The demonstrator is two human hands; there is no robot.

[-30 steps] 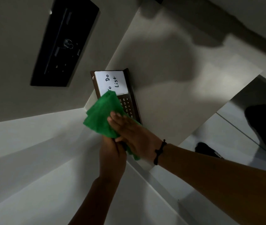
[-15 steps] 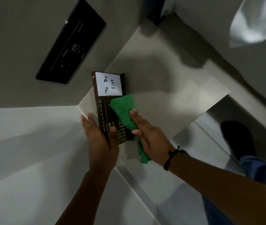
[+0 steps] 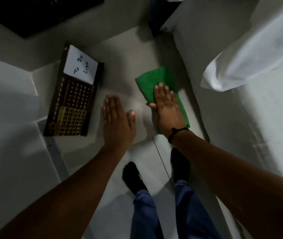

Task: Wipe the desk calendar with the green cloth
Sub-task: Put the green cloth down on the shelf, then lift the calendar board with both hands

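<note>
We see a pale desk filling the middle of the view, with a white sheet or curtain hanging at the right and a black panel on the wall at upper left. Below the desk edge are our own legs in jeans and dark socks on the floor.

The desk calendar lies flat at the desk's left side, long axis running away from us and tilted slightly right, the white "To Do List" note at its far end. Nothing touches it.

The green cloth lies on the desk well right of the calendar. Our right hand rests flat on it, fingers spread, pressing rather than gripping. Our left hand lies open and empty on the bare desk between calendar and cloth, just beside the calendar's right edge, so it's the nearer hand.

We judge the wiping is either finished or paused. If more is needed, the cloth must travel left across bare desk, and only the left hand sits in that path.
</note>
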